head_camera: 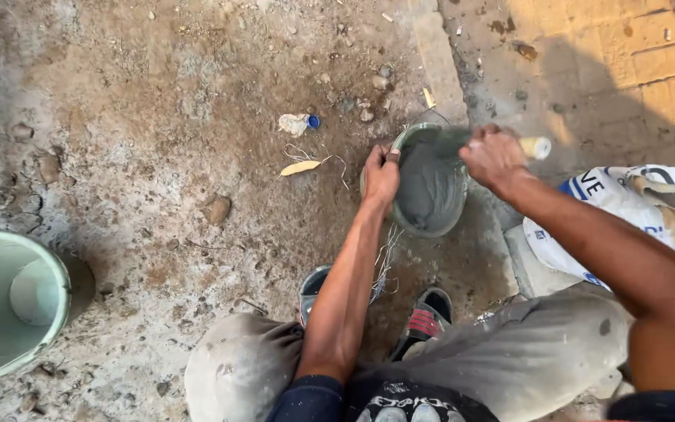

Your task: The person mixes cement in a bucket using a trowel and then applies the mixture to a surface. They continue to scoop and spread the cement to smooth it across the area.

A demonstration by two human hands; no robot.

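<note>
Our left hand (381,175) gripped the bucket (431,215) rim, fingers clamped; our right hand (494,156) clenched a pale-handled tool (537,147) above smooth, mostly mixed mortar (430,184).

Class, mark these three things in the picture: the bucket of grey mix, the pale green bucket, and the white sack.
bucket of grey mix (430,187), head view, on the wet grey mix inside
pale green bucket (62,275), head view, on its right rim
white sack (611,205), head view, on its printed upper face

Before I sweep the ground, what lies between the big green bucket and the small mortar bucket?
In the head view, between the green bucket and the mortar bucket: dirt, stones, and a yellow leaf.
</note>
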